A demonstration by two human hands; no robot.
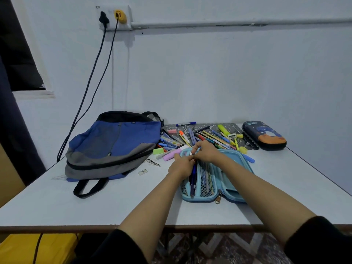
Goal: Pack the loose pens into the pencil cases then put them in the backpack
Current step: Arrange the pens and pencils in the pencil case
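A light blue pencil case (231,180) lies open on the table in front of me, with pens in its mesh pocket. My left hand (181,165) and my right hand (206,151) meet over its far left end, fingers curled on a pen (193,178) that points into the case. A pile of loose pens (207,137) lies just beyond. A dark pencil case (263,134) sits shut at the far right. The blue and grey backpack (114,143) lies flat to the left.
Erasers, a green one (158,151) and a pink one (172,131), lie near the pens. Two cables (91,88) hang from a wall socket behind the backpack. The table's front edge (57,226) is close to me.
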